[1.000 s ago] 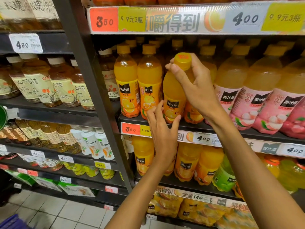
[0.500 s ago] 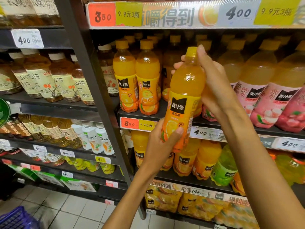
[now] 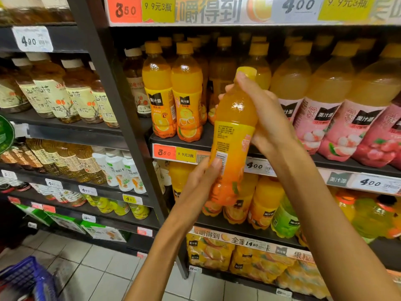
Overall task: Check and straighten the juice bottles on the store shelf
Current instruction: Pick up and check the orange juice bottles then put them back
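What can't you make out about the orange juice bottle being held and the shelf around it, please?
Head view only:
- Held bottle: front label faces away; the back print is too small to read.
- Its cap: partly covered by the right hand.
- Its base: behind the left hand.
- Rear-row bottles: dark and hidden by the front ones.
- Top price strip: cut off by the edge.
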{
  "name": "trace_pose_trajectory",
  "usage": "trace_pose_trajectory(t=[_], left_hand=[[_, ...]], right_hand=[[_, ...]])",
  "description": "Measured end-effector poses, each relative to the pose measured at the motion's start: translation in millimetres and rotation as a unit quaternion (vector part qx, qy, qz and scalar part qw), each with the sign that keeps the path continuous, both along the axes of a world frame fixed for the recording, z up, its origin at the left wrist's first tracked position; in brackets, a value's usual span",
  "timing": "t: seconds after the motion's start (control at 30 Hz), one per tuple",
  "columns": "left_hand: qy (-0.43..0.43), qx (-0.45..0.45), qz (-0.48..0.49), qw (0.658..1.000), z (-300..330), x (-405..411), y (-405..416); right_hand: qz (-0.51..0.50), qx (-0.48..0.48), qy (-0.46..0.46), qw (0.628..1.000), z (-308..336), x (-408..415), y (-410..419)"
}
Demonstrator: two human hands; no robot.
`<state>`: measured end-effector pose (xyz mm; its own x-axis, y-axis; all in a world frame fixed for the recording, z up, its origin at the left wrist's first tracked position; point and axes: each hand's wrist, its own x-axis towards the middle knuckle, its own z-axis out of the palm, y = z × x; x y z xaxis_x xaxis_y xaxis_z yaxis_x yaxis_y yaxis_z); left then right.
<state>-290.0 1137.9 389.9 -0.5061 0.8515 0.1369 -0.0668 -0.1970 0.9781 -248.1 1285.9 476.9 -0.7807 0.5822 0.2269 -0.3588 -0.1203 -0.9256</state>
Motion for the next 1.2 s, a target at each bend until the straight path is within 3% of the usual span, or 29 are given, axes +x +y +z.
trace_pose_trajectory(t=[0.13,0.27,0.37,0.47,0.6,0.77,0.93,1.07,1.2], left_hand=[[-0.075,0.002,0.002,0.997,-2.7,14.8,4.8],[-0.260,0.045,-0.129,0.956,1.5,22.3,2.0],[-0.305,0.067,-0.189,0.931,0.8,29.3,6.8],[-0.265,0.046,-0.178,0.947,-3.0,30.0,8.8],[-0.130,-0.026,-0.078,0.988,2.6,17.5,4.5],[-0.012,-0.042,-0.037,0.998,9.1,15.2,4.4],[-0.048,0.002,-0.041,0.998,8.2,18.2,6.1],[-0.112,0.001,-0.093,0.989,9.2,18.7,6.4],[-0.116,-0.009,-0.109,0.987,5.7,20.5,9.8]], right_hand=[[0.025,-0.026,-0.038,0.999,1.0,6.2,2.2],[0.129,-0.131,0.001,0.983,-2.9,13.6,8.1],[0.191,-0.180,0.014,0.965,-6.4,12.9,3.4],[0.168,-0.166,0.029,0.971,-6.6,10.2,1.9],[0.116,-0.124,0.014,0.985,-4.5,13.3,6.5],[0.057,-0.085,-0.014,0.995,-2.7,20.5,5.5],[0.086,-0.103,0.000,0.991,2.6,23.4,9.1],[0.123,-0.120,0.021,0.985,0.8,19.7,10.4],[0.130,-0.126,0.041,0.983,1.9,12.9,7.5]])
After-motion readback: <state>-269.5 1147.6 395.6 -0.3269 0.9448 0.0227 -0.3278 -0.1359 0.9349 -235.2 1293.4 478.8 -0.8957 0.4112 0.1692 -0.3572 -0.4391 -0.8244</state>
